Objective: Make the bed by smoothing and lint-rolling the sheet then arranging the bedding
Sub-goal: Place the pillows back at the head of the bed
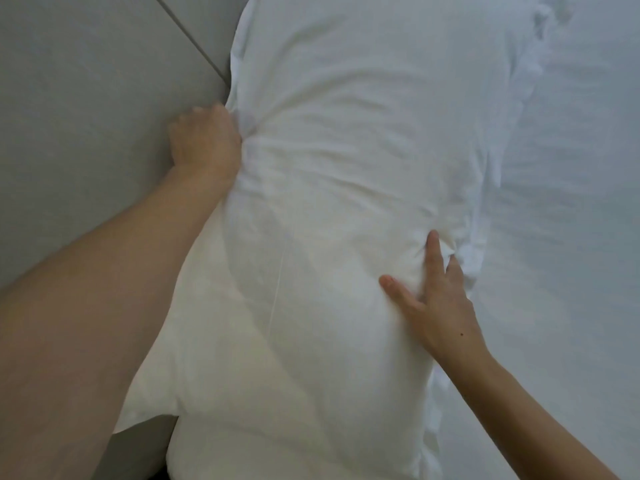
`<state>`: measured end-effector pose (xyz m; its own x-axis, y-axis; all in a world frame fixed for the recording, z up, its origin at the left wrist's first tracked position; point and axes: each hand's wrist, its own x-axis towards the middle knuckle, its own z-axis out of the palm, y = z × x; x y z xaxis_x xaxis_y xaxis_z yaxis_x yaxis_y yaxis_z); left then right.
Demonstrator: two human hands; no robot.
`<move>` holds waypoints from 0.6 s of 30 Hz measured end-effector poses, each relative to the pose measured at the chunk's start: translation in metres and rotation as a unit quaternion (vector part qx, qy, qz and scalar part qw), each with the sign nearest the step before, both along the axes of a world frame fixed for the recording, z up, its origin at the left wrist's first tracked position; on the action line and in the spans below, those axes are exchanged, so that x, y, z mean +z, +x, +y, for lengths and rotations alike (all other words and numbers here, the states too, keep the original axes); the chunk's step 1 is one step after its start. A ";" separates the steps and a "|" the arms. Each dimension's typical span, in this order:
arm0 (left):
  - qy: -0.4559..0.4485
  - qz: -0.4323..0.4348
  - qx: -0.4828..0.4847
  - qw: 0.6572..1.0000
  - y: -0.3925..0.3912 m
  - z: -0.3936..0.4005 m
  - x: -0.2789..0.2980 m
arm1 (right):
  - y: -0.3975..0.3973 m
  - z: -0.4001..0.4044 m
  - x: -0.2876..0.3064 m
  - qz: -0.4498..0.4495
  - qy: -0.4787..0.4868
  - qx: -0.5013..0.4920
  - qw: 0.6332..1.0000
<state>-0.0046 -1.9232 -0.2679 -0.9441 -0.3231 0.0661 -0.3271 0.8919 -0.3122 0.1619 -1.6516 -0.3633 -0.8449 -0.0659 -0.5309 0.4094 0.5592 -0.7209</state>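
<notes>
A large white pillow [346, 161] lies lengthwise along the grey padded headboard [86, 109], filling the middle of the view. My left hand [204, 140] grips the pillow's left edge, fingers curled into the fabric where it bunches against the headboard. My right hand [436, 303] lies on the pillow's right side near its seam, thumb and forefinger spread, the other fingers pressed into the cloth. The white sheet [571, 237] covers the mattress to the right, with light wrinkles.
A seam line runs diagonally across the headboard at the top left. A second white pillow corner [145, 407] pokes out under my left forearm. A dark gap [156, 474] shows at the bottom edge.
</notes>
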 end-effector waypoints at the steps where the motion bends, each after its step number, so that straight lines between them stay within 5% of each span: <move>1: 0.003 -0.015 0.009 1.000 -0.001 0.000 0.000 | 0.000 0.000 -0.001 0.000 0.000 0.001 1.000; 3: 0.015 -0.009 0.024 1.000 -0.001 -0.003 0.000 | 0.000 0.000 -0.001 -0.004 -0.010 -0.005 1.000; 11: 0.024 0.249 0.026 0.968 0.020 -0.014 0.027 | 0.010 -0.013 -0.003 0.006 -0.118 -0.043 0.992; 18: 0.053 0.225 0.045 0.972 0.036 -0.001 0.020 | 0.035 -0.018 -0.016 0.019 -0.084 -0.043 0.995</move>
<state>0.0317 -1.9246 -0.2480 -0.7949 -0.4300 0.4280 -0.4867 0.8732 -0.0266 0.1969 -1.6701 -0.3795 -0.8702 -0.0784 -0.4864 0.4211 0.3942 -0.8169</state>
